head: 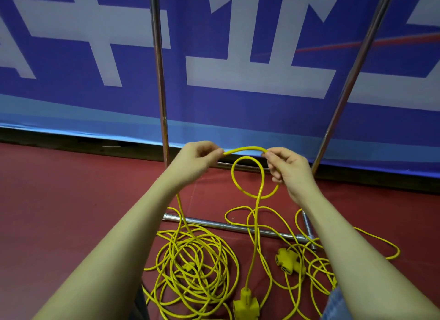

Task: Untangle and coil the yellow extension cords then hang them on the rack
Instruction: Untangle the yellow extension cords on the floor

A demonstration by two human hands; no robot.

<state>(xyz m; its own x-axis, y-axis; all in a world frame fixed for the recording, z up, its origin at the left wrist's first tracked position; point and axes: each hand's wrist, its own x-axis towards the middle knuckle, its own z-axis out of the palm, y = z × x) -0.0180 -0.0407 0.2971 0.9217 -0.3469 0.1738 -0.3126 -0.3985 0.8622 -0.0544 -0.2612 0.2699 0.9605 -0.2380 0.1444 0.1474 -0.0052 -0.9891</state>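
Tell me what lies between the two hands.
In the head view, a short arched stretch of yellow cord spans from the left hand to the right hand; both pinch it.

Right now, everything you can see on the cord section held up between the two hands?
The held cord is a thin, round, bright yellow cable that looks rubbery. It arches between the left hand and the right hand, each pinching it at the fingertips, in front of the rack's chrome uprights. Below the right hand it curls into one hanging loop. From there a strand drops to a yellow multi-outlet socket block on the red floor. Another strand falls from the left hand into the tangled pile.
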